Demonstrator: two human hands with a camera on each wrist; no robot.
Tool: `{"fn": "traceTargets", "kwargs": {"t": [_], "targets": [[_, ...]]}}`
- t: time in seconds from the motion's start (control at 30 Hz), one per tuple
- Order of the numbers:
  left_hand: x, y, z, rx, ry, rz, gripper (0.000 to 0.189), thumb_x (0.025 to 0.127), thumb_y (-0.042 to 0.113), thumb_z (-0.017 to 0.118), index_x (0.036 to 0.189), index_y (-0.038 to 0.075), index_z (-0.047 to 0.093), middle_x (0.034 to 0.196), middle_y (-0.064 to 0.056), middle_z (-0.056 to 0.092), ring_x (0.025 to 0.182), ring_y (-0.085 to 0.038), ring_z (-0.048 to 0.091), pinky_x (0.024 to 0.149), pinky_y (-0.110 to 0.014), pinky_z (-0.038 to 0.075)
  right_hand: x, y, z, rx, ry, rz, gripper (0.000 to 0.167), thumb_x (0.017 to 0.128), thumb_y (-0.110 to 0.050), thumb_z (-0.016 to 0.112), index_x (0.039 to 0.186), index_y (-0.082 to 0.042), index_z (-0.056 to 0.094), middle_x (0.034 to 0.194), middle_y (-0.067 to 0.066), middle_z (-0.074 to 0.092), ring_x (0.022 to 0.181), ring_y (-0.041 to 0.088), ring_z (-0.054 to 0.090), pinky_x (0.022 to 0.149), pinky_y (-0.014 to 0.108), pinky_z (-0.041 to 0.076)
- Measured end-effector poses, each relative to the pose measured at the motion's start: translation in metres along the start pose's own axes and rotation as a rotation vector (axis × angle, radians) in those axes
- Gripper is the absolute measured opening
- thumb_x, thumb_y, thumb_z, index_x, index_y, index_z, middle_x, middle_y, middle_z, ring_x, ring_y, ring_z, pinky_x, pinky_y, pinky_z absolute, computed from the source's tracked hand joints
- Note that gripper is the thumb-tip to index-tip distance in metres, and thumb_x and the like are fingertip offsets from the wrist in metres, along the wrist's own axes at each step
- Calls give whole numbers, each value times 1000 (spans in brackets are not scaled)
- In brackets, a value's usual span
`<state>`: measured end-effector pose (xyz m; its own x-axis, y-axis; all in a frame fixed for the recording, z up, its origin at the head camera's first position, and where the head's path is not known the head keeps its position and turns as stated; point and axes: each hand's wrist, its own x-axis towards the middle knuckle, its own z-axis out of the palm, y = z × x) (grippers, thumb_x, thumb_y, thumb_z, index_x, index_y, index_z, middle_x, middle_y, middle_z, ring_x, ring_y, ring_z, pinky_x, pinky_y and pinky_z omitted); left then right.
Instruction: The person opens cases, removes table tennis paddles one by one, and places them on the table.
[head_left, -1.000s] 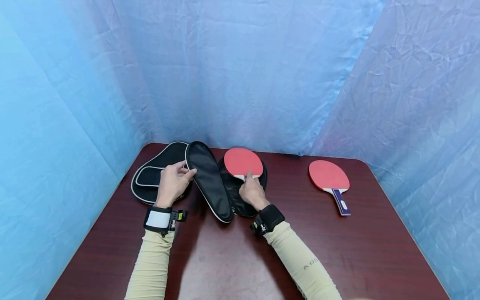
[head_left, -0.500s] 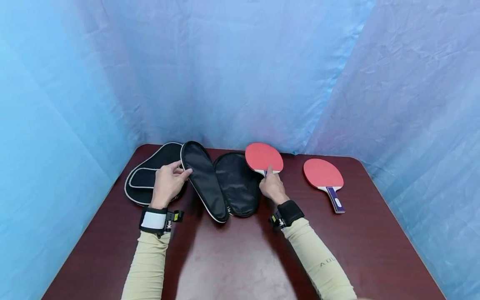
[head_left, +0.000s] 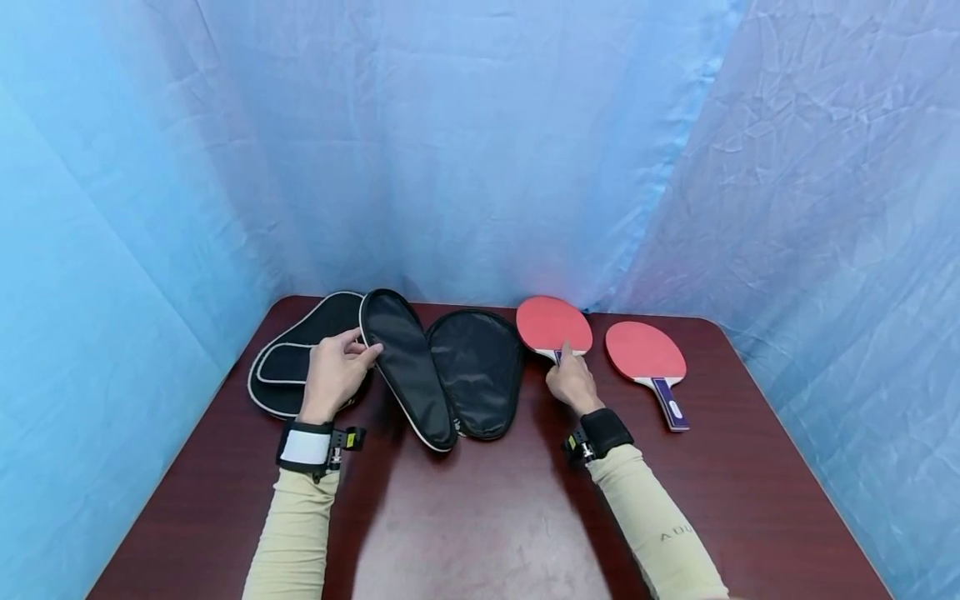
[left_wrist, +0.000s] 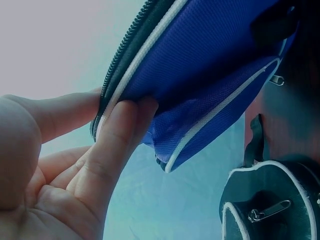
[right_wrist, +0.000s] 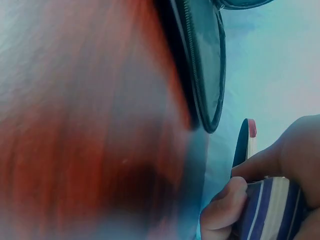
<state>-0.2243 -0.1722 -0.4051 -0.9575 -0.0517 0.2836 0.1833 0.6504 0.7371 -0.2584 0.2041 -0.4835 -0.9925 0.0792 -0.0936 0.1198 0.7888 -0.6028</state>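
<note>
My left hand (head_left: pixel 333 377) pinches the edge of the raised flap of an unzipped black paddle case (head_left: pixel 480 371). In the left wrist view, thumb and fingertips hold the flap's zippered rim (left_wrist: pixel 132 65) beside its white piping, and its outer side looks blue. The case's other half lies spread on the table, black lining up. To the right of it, my right hand (head_left: pixel 573 383) grips a red table tennis paddle (head_left: pixel 553 323) by its handle, the blade pointing away from me. The right wrist view shows the striped handle end (right_wrist: pixel 272 207) in the fingers.
A second red paddle (head_left: pixel 645 350) lies at the right, handle toward me. Another black case (head_left: pixel 330 321) with white piping lies at the left, partly behind my left hand. The dark red table (head_left: pixel 480 517) ends at blue curtains (head_left: pixel 480 150) behind and at both sides.
My right hand has carried the paddle from over the open case rightward, close to the second paddle, uncovering the black lining. The left hand still holds the flap raised.
</note>
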Motion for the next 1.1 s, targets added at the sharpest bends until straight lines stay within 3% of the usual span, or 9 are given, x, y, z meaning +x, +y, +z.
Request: {"fn": "traceTargets", "kwargs": {"t": [0.17,0.57,0.8,0.97,1.1], "targets": [[1,0,1,4,3,-4,47,93,22,69,133,-2,61,98,-20,75,93,-31,73,93,-49,53,-1,9,0,-4,-14,20,68,97,-7,41,157,4,10,153,32,33,132,44,45,106,54,42],[2,1,4,6,-2,-16,48,93,22,69,133,-2,60,99,-21,74,93,-30,73,93,-48,53,-1,23,8,-8,-27,53,68,97,-7,42,157,3,10,153,31,33,133,44,45,105,55,42],[3,2,4,-2,0,-15,46,93,22,70,132,-1,62,96,-19,75,92,-30,73,94,-48,52,-1,22,6,-36,-11,63,64,97,-8,44,155,3,20,145,33,43,119,45,54,96,56,48],[3,3,4,-5,-5,-16,47,93,23,70,132,-1,62,97,-20,75,93,-30,73,94,-48,52,0,23,5,-101,32,51,48,95,-9,48,140,3,39,124,33,57,103,46,61,85,56,51],[3,2,4,-3,-6,-16,47,93,22,69,133,-2,61,97,-20,75,93,-30,73,94,-48,53,0,25,6,-135,67,39,41,93,-8,52,132,4,47,119,35,55,103,50,59,85,57,51]]}}
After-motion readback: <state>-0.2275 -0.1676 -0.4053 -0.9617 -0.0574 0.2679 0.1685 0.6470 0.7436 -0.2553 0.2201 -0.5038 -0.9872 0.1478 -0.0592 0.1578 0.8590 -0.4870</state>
